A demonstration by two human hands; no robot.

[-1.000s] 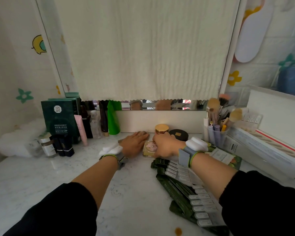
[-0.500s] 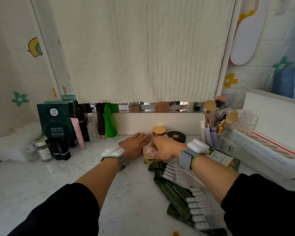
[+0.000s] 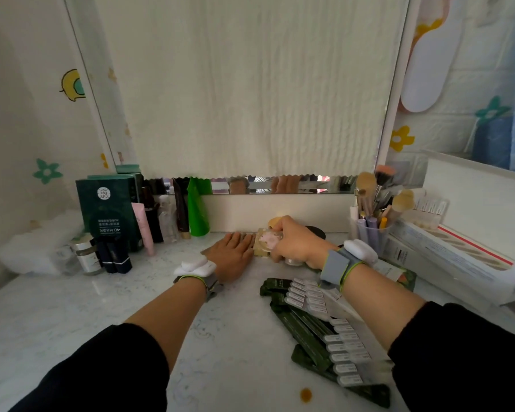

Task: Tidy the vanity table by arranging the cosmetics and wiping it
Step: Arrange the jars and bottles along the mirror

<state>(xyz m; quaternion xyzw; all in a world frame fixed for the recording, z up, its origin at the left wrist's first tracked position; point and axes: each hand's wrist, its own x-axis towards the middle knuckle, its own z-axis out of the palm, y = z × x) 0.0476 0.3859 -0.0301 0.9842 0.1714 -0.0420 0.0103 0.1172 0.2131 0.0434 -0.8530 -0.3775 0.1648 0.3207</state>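
Vanity table [image 3: 72,322]: white marbled top, filling the lower half of the frame, set against a mirror covered by a cream ribbed cloth [image 3: 250,84]; only a narrow strip of mirror shows below the cloth's scalloped edge. Walls at both sides carry flower stickers. Cosmetics stand in a row at centre left: a dark green box [image 3: 107,212], a pink tube [image 3: 143,227], dark bottles and a green tube [image 3: 197,209], with a small jar [image 3: 85,254] in front. At centre right, a clear cup [image 3: 369,236] holds makeup brushes [image 3: 366,185], beside a white tray [image 3: 464,251]. A fan of dark green sachets [image 3: 318,322] lies at lower right, partly under the right forearm. An orange spot [image 3: 306,394] marks the table near the bottom edge. Left hand [image 3: 232,257]: palm down, flat on the table, fingers extended and released, just beside the pink-topped compact [image 3: 269,237]. Right hand [image 3: 295,242]: fingers curled round that compact, grasping it at frame centre, in front of a gold-lidded jar [image 3: 275,222]. Both wrists wear strapped white devices.
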